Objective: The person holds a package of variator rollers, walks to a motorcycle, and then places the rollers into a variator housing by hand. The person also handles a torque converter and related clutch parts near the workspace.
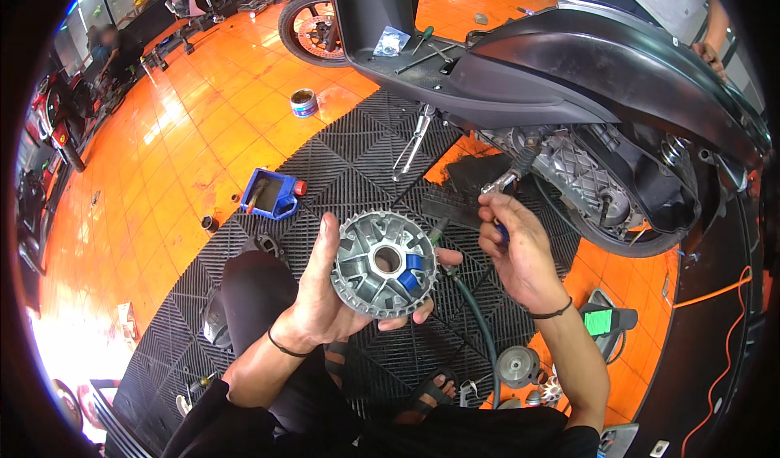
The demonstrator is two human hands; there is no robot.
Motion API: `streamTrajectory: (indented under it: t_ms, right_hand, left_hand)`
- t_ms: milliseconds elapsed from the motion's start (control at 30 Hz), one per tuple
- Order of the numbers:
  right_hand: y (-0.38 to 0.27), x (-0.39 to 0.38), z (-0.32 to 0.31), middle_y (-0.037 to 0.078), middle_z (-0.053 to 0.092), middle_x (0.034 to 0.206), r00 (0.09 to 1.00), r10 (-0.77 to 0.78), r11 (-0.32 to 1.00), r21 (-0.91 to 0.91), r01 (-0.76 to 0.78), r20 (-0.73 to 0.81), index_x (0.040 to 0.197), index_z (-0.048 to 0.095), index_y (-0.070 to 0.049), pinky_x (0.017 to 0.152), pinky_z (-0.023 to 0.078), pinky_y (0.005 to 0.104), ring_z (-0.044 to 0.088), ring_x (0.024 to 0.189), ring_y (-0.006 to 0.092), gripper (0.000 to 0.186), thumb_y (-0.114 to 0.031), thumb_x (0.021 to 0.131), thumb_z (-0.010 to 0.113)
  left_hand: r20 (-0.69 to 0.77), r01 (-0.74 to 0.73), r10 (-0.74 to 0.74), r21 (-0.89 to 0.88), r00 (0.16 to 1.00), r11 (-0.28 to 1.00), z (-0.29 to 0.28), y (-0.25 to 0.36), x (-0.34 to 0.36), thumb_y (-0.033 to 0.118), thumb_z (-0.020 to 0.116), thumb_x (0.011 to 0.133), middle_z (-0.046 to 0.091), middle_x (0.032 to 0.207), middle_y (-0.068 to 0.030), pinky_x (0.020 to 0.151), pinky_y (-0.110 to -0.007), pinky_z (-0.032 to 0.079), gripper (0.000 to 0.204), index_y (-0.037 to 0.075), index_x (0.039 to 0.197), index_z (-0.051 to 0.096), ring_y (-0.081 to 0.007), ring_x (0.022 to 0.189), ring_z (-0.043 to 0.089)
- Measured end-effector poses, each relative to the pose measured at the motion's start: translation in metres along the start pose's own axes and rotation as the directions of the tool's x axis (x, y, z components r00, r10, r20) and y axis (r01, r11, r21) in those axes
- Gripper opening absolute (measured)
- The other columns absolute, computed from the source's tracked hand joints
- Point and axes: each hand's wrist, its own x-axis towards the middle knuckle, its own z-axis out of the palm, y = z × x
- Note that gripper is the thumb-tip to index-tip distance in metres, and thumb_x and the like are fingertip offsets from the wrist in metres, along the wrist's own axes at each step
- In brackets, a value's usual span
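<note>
My left hand grips a round silver scooter variator from its left and underneath. The variator's open inner face is turned up, with ramps around a central hole and a toothed rim. Two blue roller weights sit in its right-hand slots; the other slots show bare metal. Raised to the right of the variator, my right hand has its fingers curled in. A small blue piece, like another roller weight, shows partly between them, mostly hidden. The two hands are apart.
A black scooter stands ahead, its drive case exposed. A cut blue jug and a tin stand to the left. A hose crosses the black mat. Metal parts lie lower right. Another person's hand is near the seat.
</note>
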Motion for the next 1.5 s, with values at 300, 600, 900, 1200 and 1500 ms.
streamTrajectory:
  t_ms: [300,600,900,1200,1500]
  right_hand:
    - [-0.008,-0.009,0.017,0.01,0.06,0.103,0.99,0.039,0.999,0.021,-0.042,0.133,0.125,0.053,0.005,0.062,0.041,0.0237,0.047,0.073,0.0089,0.028,-0.01,0.104,0.044]
    - [-0.027,-0.024,0.019,0.002,0.053,0.089,0.955,0.085,0.995,-0.067,-0.068,0.284,0.13,0.051,0.003,0.051,0.031,0.0211,0.039,0.06,0.0054,0.036,-0.024,0.109,0.04]
    - [-0.03,-0.037,0.031,0.005,0.053,0.09,0.895,0.068,0.982,-0.186,0.017,0.442,0.127,0.047,0.001,0.057,0.04,0.023,0.045,0.063,0.0082,0.028,-0.017,0.105,0.049]
    - [-0.03,-0.039,0.036,0.012,0.067,0.083,0.685,-0.23,0.278,-0.628,0.727,0.691,0.109,0.069,0.001,0.06,0.053,0.0324,0.067,0.068,0.0228,0.028,-0.009,0.084,0.077]
    - [-0.035,-0.04,0.032,0.011,0.065,0.081,0.682,-0.121,0.324,-0.621,0.714,0.722,0.104,0.069,0.001,0.059,0.053,0.0313,0.066,0.068,0.0208,0.026,-0.009,0.083,0.078]
  left_hand:
    - [-0.009,0.051,-0.051,-0.061,0.999,0.997,0.003,-0.004,-0.003,0.067,0.048,0.094,0.036,0.149,-0.0356,0.054,-0.035,0.053,0.087,0.006,0.153,0.029,-0.0431,0.098,0.063]
    - [0.002,0.086,-0.088,0.154,0.996,0.984,-0.003,-0.011,-0.002,0.075,0.033,0.095,0.052,0.133,-0.0358,0.068,-0.037,0.06,0.092,0.001,0.15,0.033,-0.0392,0.092,0.067]
    - [-0.154,0.12,-0.12,-0.007,0.981,0.993,0.0,-0.013,-0.003,0.076,0.019,0.096,0.06,0.125,-0.0273,0.073,-0.047,0.059,0.092,0.0,0.141,0.046,-0.0478,0.1,0.066]
    - [-0.01,0.194,-0.197,-0.136,0.98,0.971,-0.005,-0.014,-0.006,0.082,0.013,0.092,0.063,0.112,-0.0242,0.052,-0.039,0.053,0.096,0.005,0.138,0.048,-0.0427,0.083,0.067]
    - [-0.077,0.201,-0.21,-0.113,0.975,0.973,-0.002,-0.014,-0.005,0.081,0.012,0.093,0.063,0.11,-0.0256,0.049,-0.038,0.052,0.098,0.001,0.136,0.048,-0.0411,0.08,0.067]
